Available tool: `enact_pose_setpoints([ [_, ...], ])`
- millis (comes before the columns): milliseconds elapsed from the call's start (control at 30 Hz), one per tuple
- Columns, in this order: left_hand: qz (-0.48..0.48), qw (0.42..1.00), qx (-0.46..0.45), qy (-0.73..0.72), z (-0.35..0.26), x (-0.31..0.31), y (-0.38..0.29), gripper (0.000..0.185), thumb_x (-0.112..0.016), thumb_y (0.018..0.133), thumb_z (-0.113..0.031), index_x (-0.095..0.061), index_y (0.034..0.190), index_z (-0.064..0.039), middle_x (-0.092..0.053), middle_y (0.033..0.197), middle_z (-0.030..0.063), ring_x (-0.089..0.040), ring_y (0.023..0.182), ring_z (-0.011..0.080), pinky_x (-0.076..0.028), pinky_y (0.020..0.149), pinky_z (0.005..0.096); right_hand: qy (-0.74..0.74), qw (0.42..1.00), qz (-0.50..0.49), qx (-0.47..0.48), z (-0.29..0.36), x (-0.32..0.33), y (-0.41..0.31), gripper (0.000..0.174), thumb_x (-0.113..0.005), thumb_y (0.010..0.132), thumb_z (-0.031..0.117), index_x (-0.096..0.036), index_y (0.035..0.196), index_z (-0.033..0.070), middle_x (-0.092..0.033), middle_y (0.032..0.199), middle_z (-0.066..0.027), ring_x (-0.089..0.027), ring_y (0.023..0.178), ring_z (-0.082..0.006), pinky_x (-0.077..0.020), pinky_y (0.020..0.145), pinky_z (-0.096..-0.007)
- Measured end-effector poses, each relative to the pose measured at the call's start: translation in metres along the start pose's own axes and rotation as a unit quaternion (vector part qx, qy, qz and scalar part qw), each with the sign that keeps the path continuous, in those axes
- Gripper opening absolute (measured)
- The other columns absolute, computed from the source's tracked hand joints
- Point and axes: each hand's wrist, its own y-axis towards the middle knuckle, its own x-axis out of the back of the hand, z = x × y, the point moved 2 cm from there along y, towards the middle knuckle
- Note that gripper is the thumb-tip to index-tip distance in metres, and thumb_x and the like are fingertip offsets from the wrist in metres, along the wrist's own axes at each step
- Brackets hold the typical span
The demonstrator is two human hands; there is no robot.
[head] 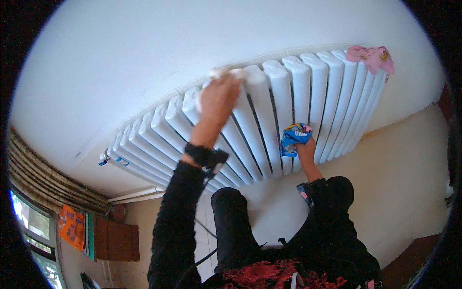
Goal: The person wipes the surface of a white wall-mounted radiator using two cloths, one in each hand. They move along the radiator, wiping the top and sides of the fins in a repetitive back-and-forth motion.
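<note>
A white column radiator runs along the wall before me. My left hand presses a white cloth or wipe onto the tops of its middle columns; the hand is slightly blurred. In front of the columns, right of centre, my right hand grips a crumpled blue plastic packet with coloured print. A pink patterned cloth lies over the radiator's right end, away from both hands.
White pipes run from the radiator's lower left. Bunched striped curtains hang by a window at the left. Nearby are an orange bag and a brown wooden cabinet. A cable crosses near my knee.
</note>
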Motion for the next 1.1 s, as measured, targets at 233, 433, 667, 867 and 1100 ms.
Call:
enact_pose_setpoints([
  [233,-0.011,0.999,-0.037,0.006,-0.043,-0.012,0.026,0.020,-0.055,0.092,-0.025,-0.062,0.099,-0.008,-0.064,0.104,0.0123,-0.062,0.089,0.0350,-0.052,0.076,0.0449,-0.005,0.999,0.035,0.037,-0.005,-0.004,-0.001,0.039,-0.063,0.073,-0.004,-0.063,0.111,0.005,-0.068,0.098,-0.0029,-0.064,0.093,-0.0150,-0.0513,0.081,-0.0312],
  [433,-0.053,0.998,0.025,0.000,0.040,0.029,-0.038,0.030,-0.056,0.093,-0.029,-0.063,0.117,-0.012,-0.064,0.113,0.0130,-0.060,0.097,0.0345,-0.051,0.083,0.0438,-0.024,0.996,0.068,0.044,-0.014,0.007,0.002,0.035,-0.064,0.077,-0.001,-0.064,0.111,0.005,-0.070,0.099,-0.0084,-0.067,0.086,-0.0189,-0.0513,0.078,-0.0309],
  [667,0.034,0.974,0.134,0.180,0.181,0.095,-0.114,0.031,-0.051,0.094,-0.037,-0.066,0.100,-0.011,-0.065,0.100,0.0172,-0.062,0.088,0.0384,-0.050,0.078,0.0480,-0.044,0.993,0.029,0.104,-0.019,0.007,0.003,0.034,-0.068,0.079,0.009,-0.062,0.112,0.003,-0.068,0.103,-0.0136,-0.066,0.096,-0.0257,-0.0497,0.083,-0.0355],
  [867,0.027,0.965,0.226,0.132,0.159,0.081,-0.098,0.032,-0.049,0.096,-0.036,-0.064,0.095,-0.008,-0.067,0.093,0.0163,-0.062,0.088,0.0385,-0.049,0.075,0.0495,-0.044,0.996,0.016,0.074,-0.012,0.002,0.001,0.035,-0.067,0.077,0.008,-0.062,0.111,0.002,-0.069,0.100,-0.0159,-0.067,0.091,-0.0284,-0.0508,0.082,-0.0380],
  [1100,-0.011,1.000,-0.011,0.003,0.014,0.024,-0.012,0.021,-0.052,0.094,-0.027,-0.062,0.097,-0.008,-0.065,0.097,0.0120,-0.063,0.089,0.0320,-0.053,0.076,0.0444,-0.064,0.994,-0.011,0.087,-0.032,-0.011,0.003,0.040,-0.070,0.070,0.005,-0.062,0.109,0.003,-0.070,0.096,-0.0169,-0.067,0.092,-0.0341,-0.0517,0.080,-0.0403],
])
